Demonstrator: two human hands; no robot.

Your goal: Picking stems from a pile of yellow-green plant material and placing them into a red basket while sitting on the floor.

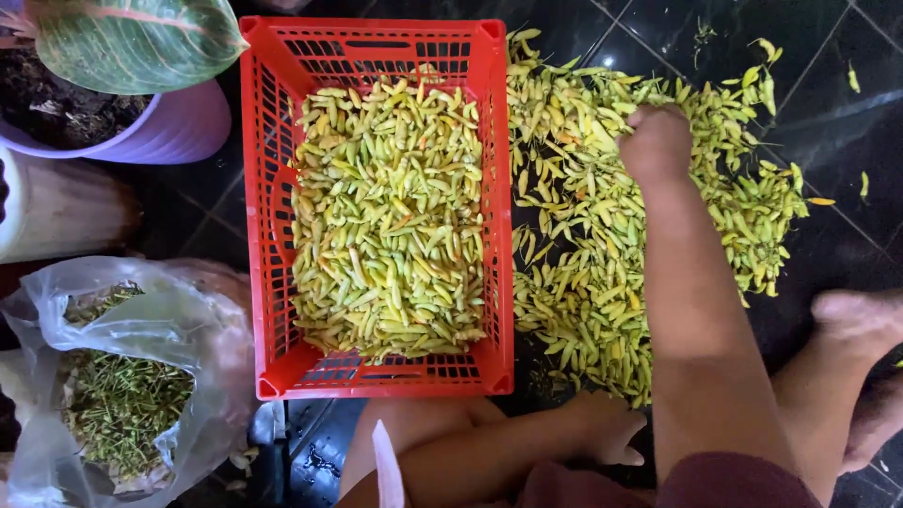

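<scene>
On the dark floor, my right hand (657, 143) closed on the loose pile of yellow-green chillies (602, 282), red crate (259, 235) of chillies beside it, my left hand (607, 428) down low, I cannot tell its grip.

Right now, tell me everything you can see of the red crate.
The red crate is a rectangular plastic box with slotted, grid-like walls and a thick rim. It sits upright on the dark tiled floor, open at the top and partly filled with yellow-green chillies. A loose chilli pile lies against its right side; a purple pot stands by its left. Neither hand touches it.
</scene>
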